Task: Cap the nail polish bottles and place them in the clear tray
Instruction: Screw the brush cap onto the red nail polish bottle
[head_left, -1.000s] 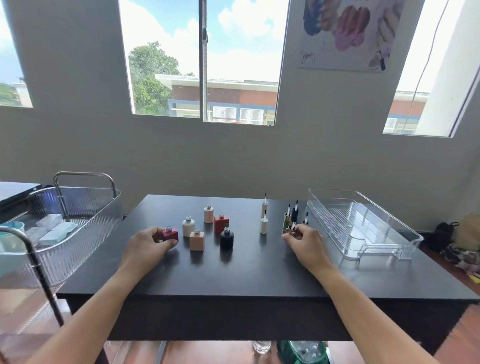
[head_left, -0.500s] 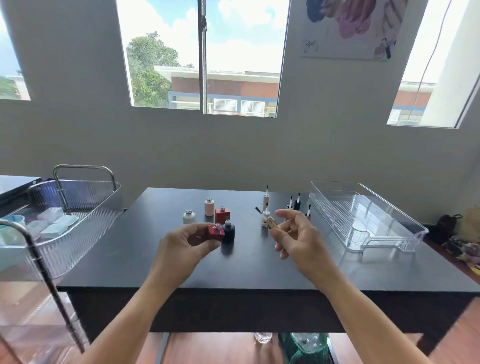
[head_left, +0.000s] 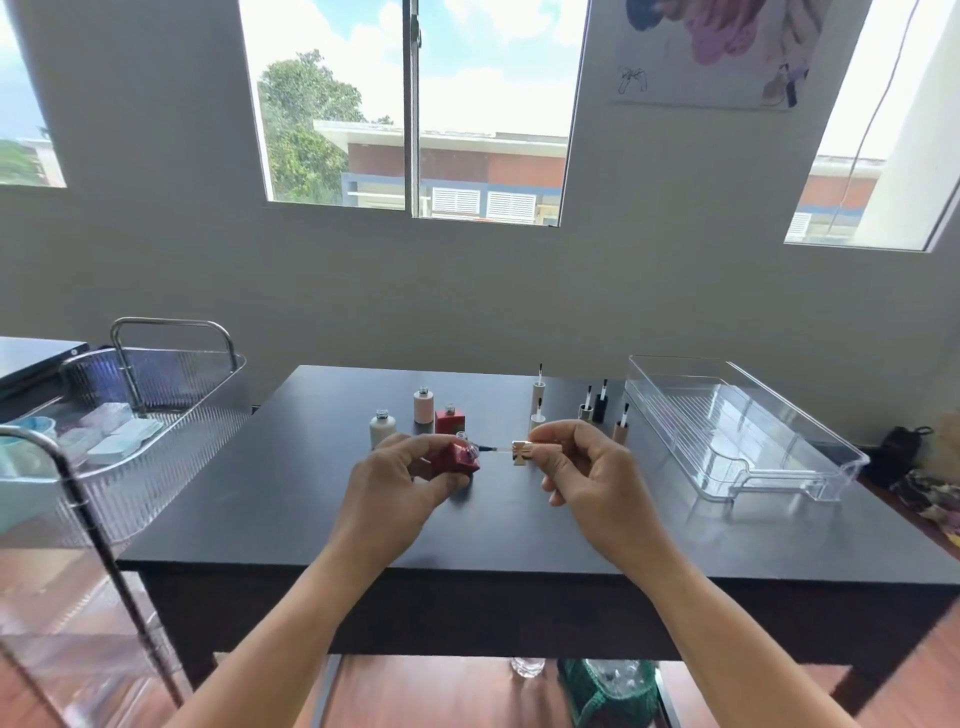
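My left hand (head_left: 402, 480) grips a dark red square nail polish bottle (head_left: 458, 458), tipped so its neck faces right. My right hand (head_left: 592, 475) pinches a gold brush cap (head_left: 524, 450) held sideways, its brush tip at the bottle's mouth. Both are held above the black table (head_left: 519, 525). Behind them stand open bottles: a white one (head_left: 382, 428), a pale pink one (head_left: 424, 406) and a red square one (head_left: 450, 420). Several upright brush caps (head_left: 592, 408) stand to the right. The clear tray (head_left: 737, 431) sits at the table's right side with nothing in it.
A metal trolley with a ribbed clear basket (head_left: 156, 400) holding small boxes stands left of the table. A dark bag (head_left: 901, 452) lies on the floor at the right. A glass jar and a green item sit under the table's front edge.
Both hands came from the tabletop toward each other, lifting the dark red bottle and the gold cap. The cap's brush now points at the bottle's neck.
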